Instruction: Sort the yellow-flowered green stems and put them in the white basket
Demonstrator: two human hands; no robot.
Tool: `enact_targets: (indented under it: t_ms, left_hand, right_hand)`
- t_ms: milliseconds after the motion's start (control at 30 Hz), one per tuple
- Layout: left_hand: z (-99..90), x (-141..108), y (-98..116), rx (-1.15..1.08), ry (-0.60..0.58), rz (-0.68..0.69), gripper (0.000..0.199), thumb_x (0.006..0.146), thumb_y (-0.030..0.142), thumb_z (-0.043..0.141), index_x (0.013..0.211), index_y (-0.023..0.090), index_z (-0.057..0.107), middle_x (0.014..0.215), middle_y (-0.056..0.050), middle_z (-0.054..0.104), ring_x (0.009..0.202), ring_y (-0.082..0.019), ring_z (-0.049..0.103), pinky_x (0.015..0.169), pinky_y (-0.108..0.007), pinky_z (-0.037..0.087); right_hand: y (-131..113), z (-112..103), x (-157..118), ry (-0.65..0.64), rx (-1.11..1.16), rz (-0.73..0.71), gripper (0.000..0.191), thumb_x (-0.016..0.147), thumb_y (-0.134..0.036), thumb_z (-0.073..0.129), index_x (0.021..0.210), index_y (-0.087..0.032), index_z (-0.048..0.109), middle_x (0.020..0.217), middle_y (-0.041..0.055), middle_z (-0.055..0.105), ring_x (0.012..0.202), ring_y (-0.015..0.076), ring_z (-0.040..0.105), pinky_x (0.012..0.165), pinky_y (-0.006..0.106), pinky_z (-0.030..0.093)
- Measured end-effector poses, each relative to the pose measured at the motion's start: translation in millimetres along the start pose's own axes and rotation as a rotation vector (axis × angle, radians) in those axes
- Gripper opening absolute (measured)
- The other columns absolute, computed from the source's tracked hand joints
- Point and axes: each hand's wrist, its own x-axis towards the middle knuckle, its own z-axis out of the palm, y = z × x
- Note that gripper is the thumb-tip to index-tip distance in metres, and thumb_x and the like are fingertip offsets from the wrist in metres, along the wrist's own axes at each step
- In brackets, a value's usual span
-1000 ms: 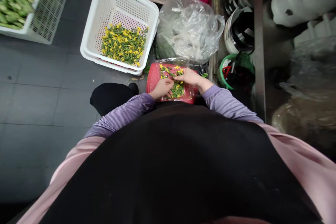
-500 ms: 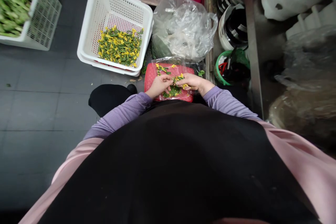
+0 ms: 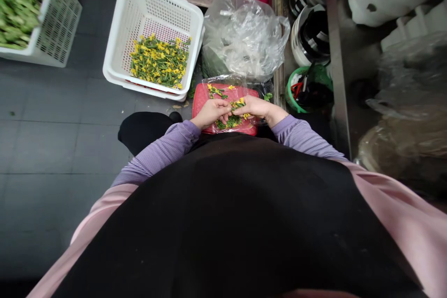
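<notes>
My right hand (image 3: 255,106) is closed on a small bunch of yellow-flowered green stems (image 3: 239,103). Touching the left side of that bunch, my left hand (image 3: 213,111) has its fingers pinched together; whatever lies between them is too small to make out. Both hands are over a red lid-like board (image 3: 199,100) close to my body. On it rests a clear plastic tray (image 3: 224,81) with cut green stems (image 3: 228,123) below my hands and a few flowering pieces above them. A white basket (image 3: 115,32) at the upper left holds a pile of yellow-flowered stems (image 3: 159,61).
Another basket (image 3: 57,28) of thick green stalks stands far left. Behind the board sits a clear plastic bag (image 3: 244,37). A green tub (image 3: 289,95), stacked round containers (image 3: 300,39) and a metal shelf edge (image 3: 337,56) are on the right.
My left hand has shifted very slightly at the bunch, its fingers still together. My right hand keeps its hold, and the surrounding things have not moved.
</notes>
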Motion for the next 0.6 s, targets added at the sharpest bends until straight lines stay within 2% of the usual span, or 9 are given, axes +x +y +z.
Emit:
enact_targets:
  t_ms: [133,267,433,600]
  left_hand:
    - [0.1,0,-1,-0.084,-0.033,-0.039,0.013,0.083,0.012,0.076,0.077,0.010,0.065,0.055,0.001,0.065,0.043,-0.007,0.059,0.047,-0.017,0.050]
    - [2.0,0,-1,-0.158,-0.033,-0.099,0.014,0.086,0.009,0.070,0.076,0.011,0.061,0.053,0.003,0.062,0.040,-0.005,0.055,0.047,-0.016,0.050]
    - [2.5,3,-3,0.034,0.057,-0.043,0.015,0.090,0.007,0.064,0.076,0.011,0.061,0.051,0.002,0.062,0.043,-0.007,0.059,0.051,-0.018,0.052]
    - [2.5,5,-3,0.172,0.046,-0.022,0.014,0.092,0.008,0.063,0.079,0.012,0.061,0.048,0.005,0.060,0.043,-0.007,0.060,0.051,-0.017,0.052]
  right_hand:
    - [0,-2,1,-0.024,-0.082,-0.107,0.024,0.071,-0.031,0.085,0.085,-0.015,0.073,0.068,-0.0024,0.060,0.063,0.0102,0.050,0.060,0.024,0.039]
    - [-1,-1,-1,-0.034,-0.140,-0.171,0.029,0.073,-0.036,0.081,0.091,-0.014,0.075,0.075,-0.0006,0.064,0.068,0.0116,0.051,0.067,0.027,0.039]
    - [-2,3,-4,0.086,-0.251,-0.220,0.027,0.077,-0.038,0.077,0.087,-0.013,0.075,0.074,-0.0009,0.063,0.068,0.0114,0.048,0.068,0.027,0.037]
    - [-7,10,-6,0.180,-0.262,-0.199,0.019,0.076,-0.031,0.077,0.081,-0.013,0.073,0.071,-0.0020,0.059,0.066,0.0108,0.048,0.068,0.026,0.037]
